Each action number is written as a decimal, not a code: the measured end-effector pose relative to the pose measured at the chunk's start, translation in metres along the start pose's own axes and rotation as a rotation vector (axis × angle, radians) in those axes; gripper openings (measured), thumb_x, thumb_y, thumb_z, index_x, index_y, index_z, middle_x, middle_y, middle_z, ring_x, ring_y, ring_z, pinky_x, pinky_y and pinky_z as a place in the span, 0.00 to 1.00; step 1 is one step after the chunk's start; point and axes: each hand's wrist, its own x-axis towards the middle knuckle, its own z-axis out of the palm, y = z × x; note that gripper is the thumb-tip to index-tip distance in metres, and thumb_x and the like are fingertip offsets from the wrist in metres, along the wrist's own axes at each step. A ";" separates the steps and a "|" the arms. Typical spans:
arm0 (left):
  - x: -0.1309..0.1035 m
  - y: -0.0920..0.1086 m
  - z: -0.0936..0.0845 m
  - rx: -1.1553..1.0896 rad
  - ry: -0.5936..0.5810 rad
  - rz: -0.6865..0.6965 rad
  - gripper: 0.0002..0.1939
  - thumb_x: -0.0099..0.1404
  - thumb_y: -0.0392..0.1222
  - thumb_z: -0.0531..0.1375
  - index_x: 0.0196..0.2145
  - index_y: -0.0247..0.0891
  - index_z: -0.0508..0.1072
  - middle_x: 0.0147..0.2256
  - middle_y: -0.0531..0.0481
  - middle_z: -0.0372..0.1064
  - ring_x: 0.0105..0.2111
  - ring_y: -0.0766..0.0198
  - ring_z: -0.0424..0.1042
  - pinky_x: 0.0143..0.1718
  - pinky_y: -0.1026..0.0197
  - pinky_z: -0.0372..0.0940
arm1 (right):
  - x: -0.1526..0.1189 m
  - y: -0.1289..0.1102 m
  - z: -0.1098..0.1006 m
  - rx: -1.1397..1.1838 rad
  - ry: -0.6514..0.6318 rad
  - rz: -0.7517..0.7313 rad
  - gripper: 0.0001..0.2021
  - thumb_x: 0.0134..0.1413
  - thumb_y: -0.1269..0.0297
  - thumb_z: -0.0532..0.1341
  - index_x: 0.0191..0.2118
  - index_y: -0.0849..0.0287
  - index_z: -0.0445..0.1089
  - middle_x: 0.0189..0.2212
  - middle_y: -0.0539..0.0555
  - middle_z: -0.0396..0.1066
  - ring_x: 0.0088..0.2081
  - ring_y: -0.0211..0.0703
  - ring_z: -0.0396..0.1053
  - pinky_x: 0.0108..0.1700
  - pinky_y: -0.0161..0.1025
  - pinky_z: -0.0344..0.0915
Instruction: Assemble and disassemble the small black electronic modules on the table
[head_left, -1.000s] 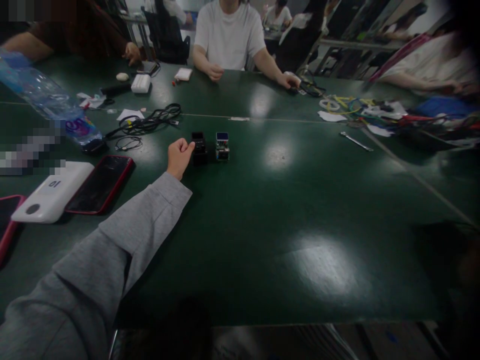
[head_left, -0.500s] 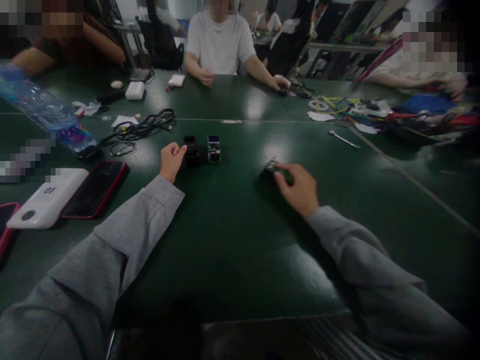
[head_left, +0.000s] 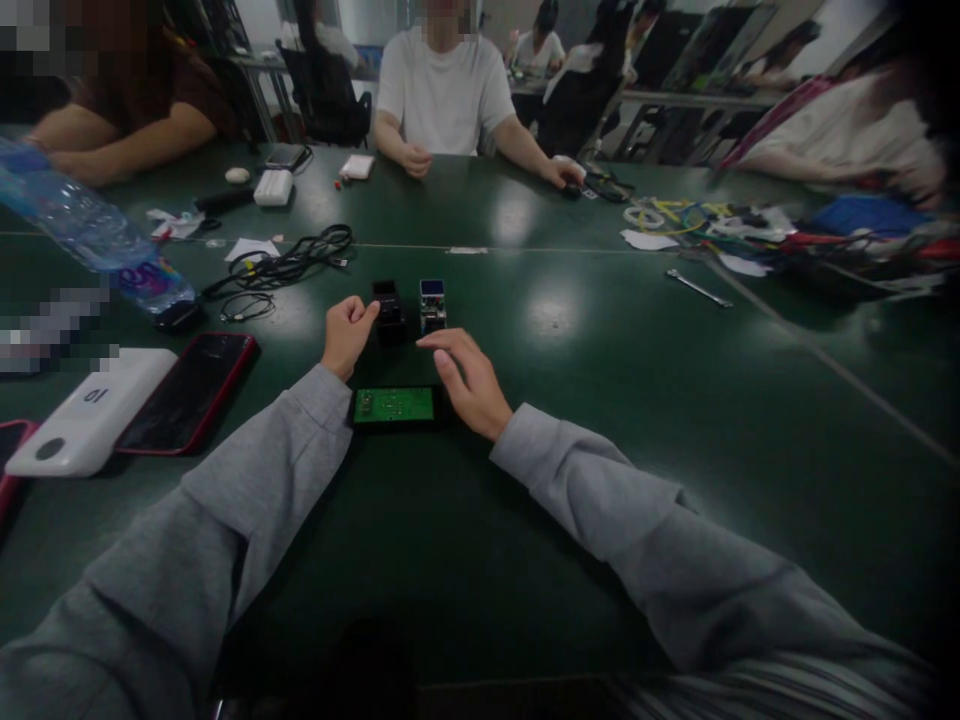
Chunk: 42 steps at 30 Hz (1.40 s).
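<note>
My left hand [head_left: 349, 335] rests on the green table in a closed fist, its thumb against or right beside a small black box-shaped part [head_left: 388, 312]. Right of that part stands a small electronic module [head_left: 433, 305] with a dark blue screen on top. My right hand [head_left: 472, 383] is open and holds nothing, its fingers stretched left just in front of the module. Between my forearms a bright green circuit board [head_left: 394, 404] in a dark frame lies flat on the table, close to my right hand's palm.
On the left are a red-edged phone [head_left: 187, 393], a white power bank [head_left: 94, 410], a tilted plastic bottle [head_left: 105, 235] and black cables [head_left: 289, 258]. A wrench [head_left: 699, 288] and tangled wires [head_left: 697, 220] lie to the right. People sit across the table [head_left: 570, 500].
My right hand has moved left, bringing the green circuit board from the right to between my forearms, and has let go of it. My left hand keeps its place beside the black part.
</note>
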 end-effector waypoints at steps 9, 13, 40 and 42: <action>0.000 0.000 -0.001 0.006 -0.003 0.007 0.25 0.61 0.33 0.62 0.19 0.39 0.48 0.18 0.59 0.45 0.21 0.70 0.45 0.25 0.61 0.47 | 0.007 0.043 -0.015 -0.461 -0.252 0.015 0.24 0.72 0.53 0.48 0.69 0.48 0.51 0.71 0.53 0.48 0.69 0.54 0.48 0.65 0.60 0.53; 0.000 0.001 -0.001 0.023 0.006 0.014 0.25 0.61 0.33 0.62 0.19 0.39 0.48 0.18 0.58 0.45 0.21 0.70 0.45 0.25 0.61 0.47 | 0.007 0.037 -0.012 -0.502 -0.245 -0.009 0.21 0.70 0.58 0.52 0.65 0.54 0.56 0.67 0.57 0.56 0.64 0.56 0.57 0.60 0.58 0.60; 0.002 -0.003 -0.001 0.022 0.005 0.011 0.25 0.61 0.33 0.62 0.19 0.39 0.48 0.18 0.59 0.45 0.21 0.70 0.45 0.24 0.61 0.46 | 0.008 0.056 -0.013 -0.362 0.065 0.068 0.16 0.59 0.68 0.58 0.53 0.59 0.62 0.48 0.62 0.65 0.51 0.55 0.64 0.54 0.53 0.66; 0.002 -0.004 -0.001 0.020 0.002 0.007 0.25 0.61 0.33 0.62 0.19 0.39 0.48 0.18 0.59 0.45 0.21 0.70 0.45 0.24 0.61 0.46 | 0.008 0.053 -0.013 -0.397 0.018 0.037 0.17 0.59 0.69 0.58 0.54 0.59 0.62 0.50 0.62 0.64 0.52 0.56 0.63 0.55 0.55 0.66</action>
